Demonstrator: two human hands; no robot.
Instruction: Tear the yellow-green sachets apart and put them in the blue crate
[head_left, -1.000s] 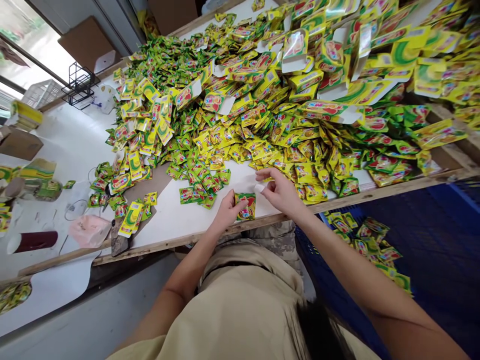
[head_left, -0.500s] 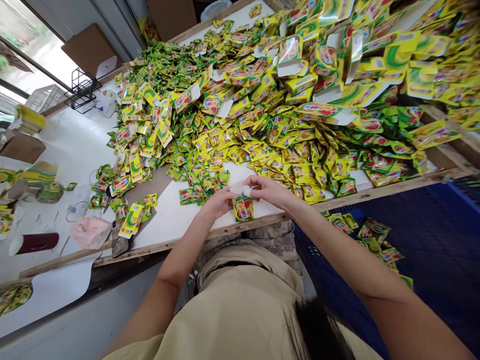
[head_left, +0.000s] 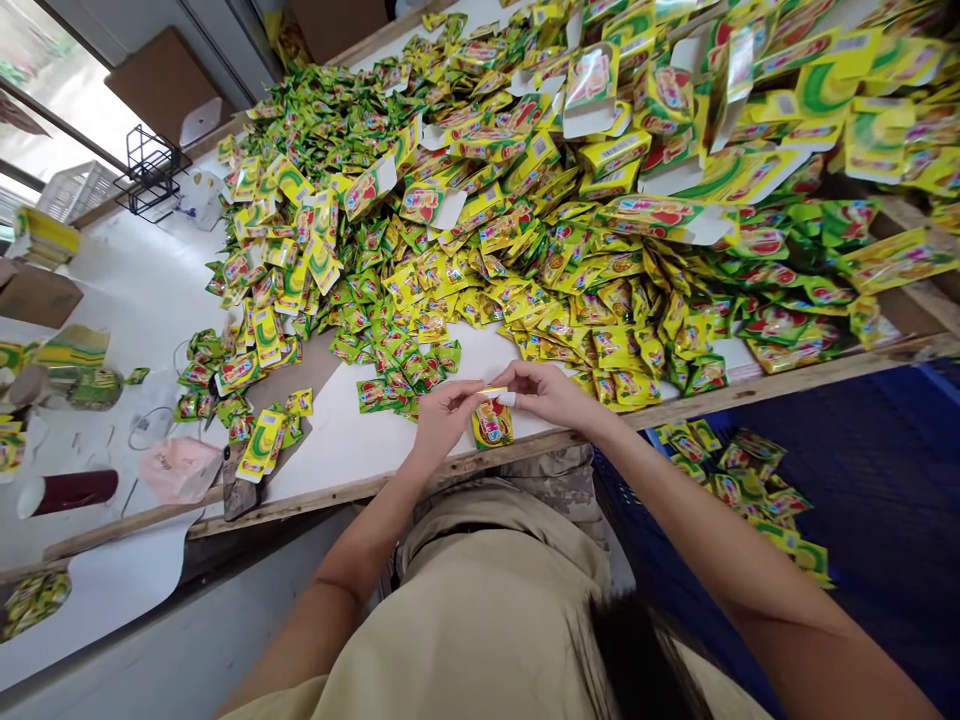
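A small yellow-and-green printed carton (head_left: 492, 426) stands near the front edge of the table, between my hands. My left hand (head_left: 442, 418) is closed on its upper left side, thumb and fingers at the top edge. From the other side, my right hand (head_left: 546, 394) pinches the top right, where a bit of white flap shows by the thumb. The carton's back is hidden. Just beyond my left hand lie several green sachets (head_left: 409, 365). Yellow sachets (head_left: 619, 350) are heaped close to my right hand.
Behind the sachets rises a large pile of flat and opened cartons (head_left: 592, 90). A wooden rim (head_left: 360, 490) borders the table. Below right is a blue crate (head_left: 862, 480) with filled cartons. To the left are a phone (head_left: 241, 485), a pink bag (head_left: 180, 468) and a dark red cup (head_left: 79, 492).
The white flaps that stood up at the carton's top are now mostly folded down, and a yellow edge shows there. Both hands stay at the carton. The view has shifted slightly.
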